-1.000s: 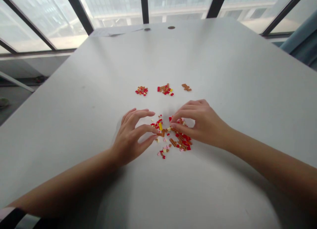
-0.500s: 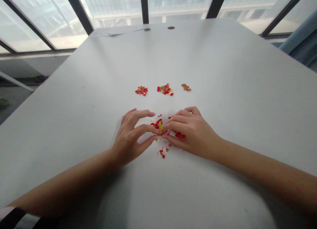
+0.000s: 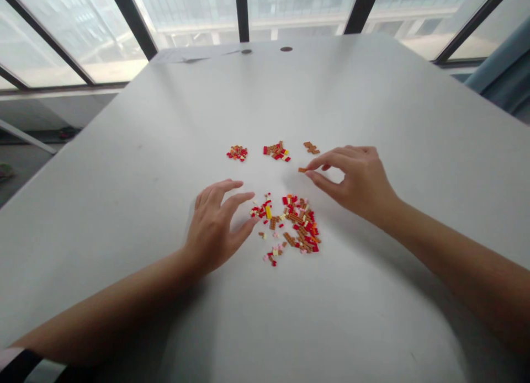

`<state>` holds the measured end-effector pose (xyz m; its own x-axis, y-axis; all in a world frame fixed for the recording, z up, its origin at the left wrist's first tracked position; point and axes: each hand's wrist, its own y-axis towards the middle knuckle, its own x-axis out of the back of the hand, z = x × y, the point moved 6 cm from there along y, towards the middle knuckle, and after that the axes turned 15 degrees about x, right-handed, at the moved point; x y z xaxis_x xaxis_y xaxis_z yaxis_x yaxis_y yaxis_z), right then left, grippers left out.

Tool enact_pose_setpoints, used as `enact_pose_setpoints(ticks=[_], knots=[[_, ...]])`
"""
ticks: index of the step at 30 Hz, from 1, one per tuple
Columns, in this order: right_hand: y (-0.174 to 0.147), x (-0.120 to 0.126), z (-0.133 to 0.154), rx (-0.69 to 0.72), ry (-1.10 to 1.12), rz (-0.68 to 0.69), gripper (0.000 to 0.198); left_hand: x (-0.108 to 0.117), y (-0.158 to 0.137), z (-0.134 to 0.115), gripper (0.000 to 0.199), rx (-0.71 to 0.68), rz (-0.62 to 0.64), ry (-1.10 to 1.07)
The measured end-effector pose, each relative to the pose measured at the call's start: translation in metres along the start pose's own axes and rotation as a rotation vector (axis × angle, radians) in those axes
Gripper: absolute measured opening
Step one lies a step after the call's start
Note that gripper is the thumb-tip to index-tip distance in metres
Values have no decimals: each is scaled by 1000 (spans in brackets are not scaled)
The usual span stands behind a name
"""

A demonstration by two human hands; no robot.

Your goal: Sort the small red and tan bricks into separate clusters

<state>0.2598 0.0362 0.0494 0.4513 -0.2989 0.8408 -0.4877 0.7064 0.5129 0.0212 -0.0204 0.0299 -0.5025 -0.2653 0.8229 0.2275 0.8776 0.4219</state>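
Observation:
Between the thumb and index finger of my right hand point(image 3: 351, 176) is a small brown building brick point(image 3: 302, 170), just in front of a little group of brown bricks point(image 3: 311, 147). My left hand point(image 3: 221, 223) rests at the left of the loose bricks, its fingers apart and nothing between them. Nearest to it are small red and cream bricks with a yellow brick point(image 3: 268, 212) among them. A larger spread of mixed red, brown, orange and pink bricks point(image 3: 304, 225) lies to their right. Closer to me is a small cluster of pink, red and cream bricks point(image 3: 274, 253).
Farther back on the white table point(image 3: 165, 151) lie a pile of small red and orange bricks point(image 3: 237, 153) and a pile of brown and red bricks point(image 3: 276, 150). Paper point(image 3: 182, 55) and two round dark spots are at the far edge, before the windows.
My right hand has moved away from the loose bricks, up and to the right, carrying a brown brick. My left hand has drawn slightly left, and the mixed bricks are uncovered.

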Motion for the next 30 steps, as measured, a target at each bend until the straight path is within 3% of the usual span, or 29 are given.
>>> enact_pose_setpoints(ticks=[3,7,24,30], knots=[[-7,-10,-34,-114,-100,21,19,-8,-3,9,32,47,52,72],[-13,-23,-56,-167,-148,29,23,-15,-5,7,32,9,116,79],[-15,-23,-52,-116,-229,36,35,-12,-5,2,27,-28,99,-1],[-15,-21,-53,-138,-223,24,30,-12,-3,2,26,-37,90,10]])
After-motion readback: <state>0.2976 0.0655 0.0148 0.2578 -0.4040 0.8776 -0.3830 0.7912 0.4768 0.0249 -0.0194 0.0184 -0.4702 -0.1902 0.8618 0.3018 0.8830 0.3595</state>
